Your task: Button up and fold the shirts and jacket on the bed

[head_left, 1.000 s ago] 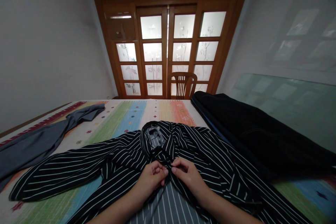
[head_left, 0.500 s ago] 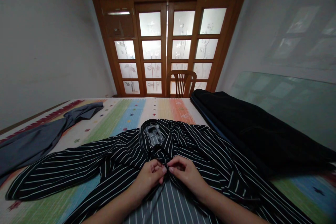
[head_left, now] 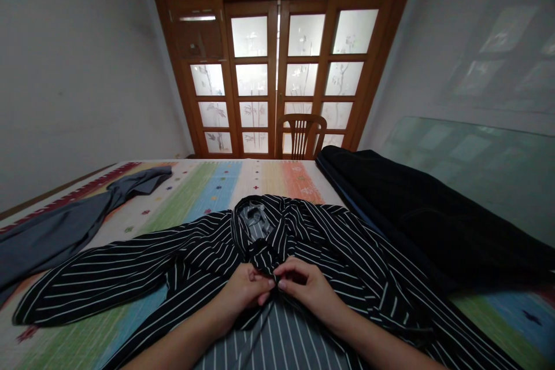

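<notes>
Since the first frame the fingertips have drawn closer together; the bare left hand (head_left: 247, 289) and bare right hand (head_left: 306, 283) now each pinch the front edge of a black, white-pinstriped fabric shirt (head_left: 208, 254); any button is hidden. The shirt lies spread on a multicoloured striped cloth (head_left: 255, 176), which extends from collar to far edge; smooth grey garment (head_left: 65, 219) beside one sleeve; thick, folded black fabric (head_left: 416, 214) close along the other; pale grey lining shows below the hands.
</notes>
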`<state>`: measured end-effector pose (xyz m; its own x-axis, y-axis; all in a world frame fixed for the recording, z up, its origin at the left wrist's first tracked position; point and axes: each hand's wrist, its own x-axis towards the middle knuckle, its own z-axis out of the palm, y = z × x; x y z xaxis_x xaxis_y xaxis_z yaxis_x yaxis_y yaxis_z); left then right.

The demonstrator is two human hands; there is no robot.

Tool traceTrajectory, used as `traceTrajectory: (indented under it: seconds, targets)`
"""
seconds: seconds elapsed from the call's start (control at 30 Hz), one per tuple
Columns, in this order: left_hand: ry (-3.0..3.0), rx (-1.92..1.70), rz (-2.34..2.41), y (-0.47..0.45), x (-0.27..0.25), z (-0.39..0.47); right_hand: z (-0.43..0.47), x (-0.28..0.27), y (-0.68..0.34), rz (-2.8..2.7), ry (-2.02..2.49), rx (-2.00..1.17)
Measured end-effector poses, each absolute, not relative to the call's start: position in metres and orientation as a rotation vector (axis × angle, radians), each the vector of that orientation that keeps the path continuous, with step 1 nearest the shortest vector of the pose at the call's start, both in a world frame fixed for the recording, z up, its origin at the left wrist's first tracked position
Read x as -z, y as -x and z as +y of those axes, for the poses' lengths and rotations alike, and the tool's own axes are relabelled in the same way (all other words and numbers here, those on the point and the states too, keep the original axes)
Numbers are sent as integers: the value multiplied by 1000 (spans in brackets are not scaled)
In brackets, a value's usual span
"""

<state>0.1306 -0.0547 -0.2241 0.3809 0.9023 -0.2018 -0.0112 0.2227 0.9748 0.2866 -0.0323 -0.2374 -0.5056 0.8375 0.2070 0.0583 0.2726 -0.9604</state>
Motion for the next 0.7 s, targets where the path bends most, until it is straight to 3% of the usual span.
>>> traceTrajectory:
  seconds: [0.4, 0.7]
  targets:
    - [-1050, -770, 877, -128, 225, -59, -35, 233, -288, -1918, 845, -1071]
    - [-1220, -730, 1088, -138, 216, -60, -41, 238, -286, -2043, 894, -841]
